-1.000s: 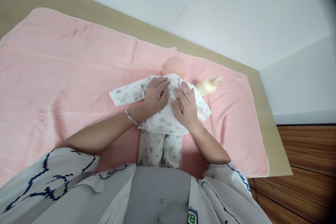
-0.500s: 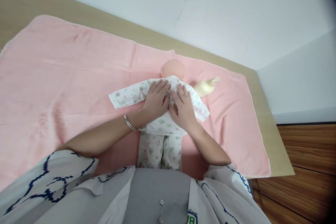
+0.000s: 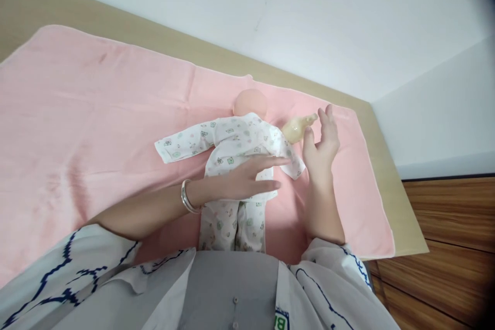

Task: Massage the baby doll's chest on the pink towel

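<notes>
The single head-worn camera looks forward and steeply down, past the wearer's grey shirt [image 3: 232, 278], onto the tabletop [image 3: 400, 216]. Range is close, taking in the left hand [image 3: 247, 178] and right hand [image 3: 323, 147] entire, with the white wall [image 3: 328, 26] crossing the upper field.

Everything's lit pretty brightly, with soft shadow thrown on the pink blanket [image 3: 116, 113], a glint caught on the bottle [image 3: 293, 131], the left hand [image 3: 247, 179] slightly blurred and the frame's right corners kinda blacked out.
</notes>
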A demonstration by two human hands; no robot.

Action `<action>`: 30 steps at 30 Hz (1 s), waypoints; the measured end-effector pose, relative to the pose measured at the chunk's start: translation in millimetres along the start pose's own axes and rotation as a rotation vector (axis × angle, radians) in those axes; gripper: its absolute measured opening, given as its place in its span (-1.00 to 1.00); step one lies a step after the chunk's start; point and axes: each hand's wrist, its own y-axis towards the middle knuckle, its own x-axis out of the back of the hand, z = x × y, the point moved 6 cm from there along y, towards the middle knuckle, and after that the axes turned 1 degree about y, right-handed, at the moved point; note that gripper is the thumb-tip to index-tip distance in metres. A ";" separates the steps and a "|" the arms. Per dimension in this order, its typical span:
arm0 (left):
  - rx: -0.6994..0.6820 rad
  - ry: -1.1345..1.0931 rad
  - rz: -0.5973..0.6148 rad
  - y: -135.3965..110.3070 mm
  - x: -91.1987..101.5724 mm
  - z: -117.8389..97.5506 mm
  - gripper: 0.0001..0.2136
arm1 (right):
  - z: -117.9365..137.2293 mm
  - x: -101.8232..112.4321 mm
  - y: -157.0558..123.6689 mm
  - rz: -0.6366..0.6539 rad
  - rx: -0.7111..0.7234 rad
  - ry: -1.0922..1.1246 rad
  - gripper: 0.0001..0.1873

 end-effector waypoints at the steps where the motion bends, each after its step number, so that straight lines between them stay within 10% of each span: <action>1: 0.012 -0.236 0.032 7.0 -2.5 -4.5 -0.53 | -3.1 -2.5 0.2 0.017 -0.022 0.018 -0.47; 6: 0.280 -0.803 -0.135 58.0 1.4 13.1 -0.31 | -7.7 -13.5 0.8 0.053 -0.030 0.047 -0.51; 15: 0.306 -0.740 -0.295 100.8 18.0 26.7 -0.24 | 8.1 -19.0 -5.0 -0.033 0.028 -0.034 -0.50; 23: 0.374 -1.020 -0.270 77.7 9.0 25.4 -0.36 | 5.1 -23.7 -6.7 0.022 -0.001 -0.001 -0.50; 30: 0.332 -0.592 -0.190 24.8 13.5 14.0 -0.34 | 31.2 -30.8 -20.5 0.142 -0.045 -0.059 -0.49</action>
